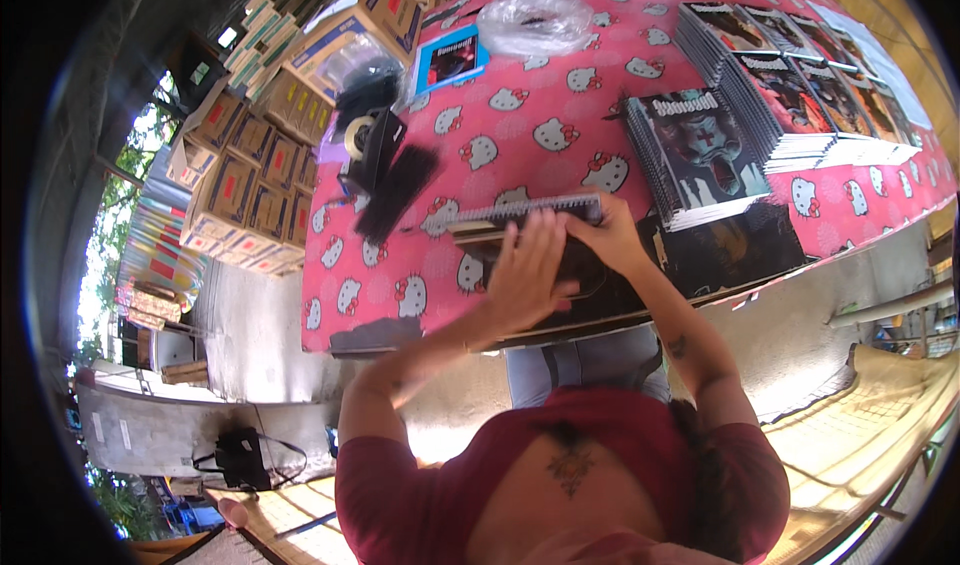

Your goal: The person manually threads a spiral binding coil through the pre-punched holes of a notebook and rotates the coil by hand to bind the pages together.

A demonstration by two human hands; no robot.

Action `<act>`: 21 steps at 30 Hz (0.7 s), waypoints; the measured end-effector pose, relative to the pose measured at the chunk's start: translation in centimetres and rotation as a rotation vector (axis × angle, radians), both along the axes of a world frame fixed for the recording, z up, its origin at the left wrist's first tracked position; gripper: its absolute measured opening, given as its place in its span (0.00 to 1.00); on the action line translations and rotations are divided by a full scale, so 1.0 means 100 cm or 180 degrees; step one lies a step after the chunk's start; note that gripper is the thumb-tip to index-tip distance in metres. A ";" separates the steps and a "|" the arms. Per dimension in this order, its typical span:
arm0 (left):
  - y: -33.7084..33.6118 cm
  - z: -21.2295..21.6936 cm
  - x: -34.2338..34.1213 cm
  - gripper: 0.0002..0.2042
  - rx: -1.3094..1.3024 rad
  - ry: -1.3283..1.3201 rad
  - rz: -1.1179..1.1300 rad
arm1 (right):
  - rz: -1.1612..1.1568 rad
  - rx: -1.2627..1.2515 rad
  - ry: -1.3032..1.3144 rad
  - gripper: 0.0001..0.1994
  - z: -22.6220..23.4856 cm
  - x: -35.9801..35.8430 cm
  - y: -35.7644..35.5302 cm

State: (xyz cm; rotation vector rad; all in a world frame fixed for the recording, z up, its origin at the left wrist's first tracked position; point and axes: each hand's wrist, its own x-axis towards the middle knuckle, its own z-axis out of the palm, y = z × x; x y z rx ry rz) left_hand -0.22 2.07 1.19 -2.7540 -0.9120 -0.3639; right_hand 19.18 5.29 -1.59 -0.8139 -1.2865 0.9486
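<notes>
**Kid:** What are your hands doing?

**Me:** My left hand (pixel 525 280) lies flat with the fingers spread, pressing down on a dark spiral-bound notebook (pixel 530 227). My right hand (pixel 612 235) is curled around the notebook's right end, by the row of grey wire rings.

**Kid:** Where is the notebook?

**Me:** It sits near the front edge of the table with the pink cloth covered in white cat faces (pixel 520 115), right in front of me. My hands hide most of it, so I cannot tell what is on its cover.

**Kid:** What is beside it?

**Me:** To the right there is a stack of dark notebooks with a grey skull-like face on the cover (pixel 700 155). Further right are more fanned-out stacks of notebooks with red and dark covers (pixel 800 85). In front of the skull stack lies a flat black sheet (pixel 735 245), reaching the table edge.

**Kid:** And on the left?

**Me:** A bundle of black plastic binding combs (pixel 398 193) lies tilted there. Just past it stands a black tape holder with a pale roll of tape (pixel 368 143). Further back is a blue-framed booklet (pixel 452 58) and a crumpled clear plastic bag (pixel 535 20).

**Kid:** What is off the table?

**Me:** Brown cardboard boxes with red labels (pixel 250 185) are piled to the left, on the floor.
</notes>
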 end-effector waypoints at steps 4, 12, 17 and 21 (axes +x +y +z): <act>0.054 0.054 0.010 0.43 0.0743 -0.0653 0.0839 | 0.0375 -0.0113 0.0012 0.09 0.012 0.007 0.001; 0.054 0.057 0.022 0.41 0.0772 -0.0597 0.0881 | 0.0682 -0.0154 -0.0763 0.13 0.015 0.021 -0.003; 0.008 -0.005 0.014 0.39 0.0644 -0.0470 0.0146 | 0.0428 0.0464 -0.0570 0.11 0.008 0.007 0.002; 0.040 0.040 0.021 0.37 0.0518 -0.0634 0.0329 | 0.0363 -0.0022 -0.1098 0.08 0.029 0.013 -0.010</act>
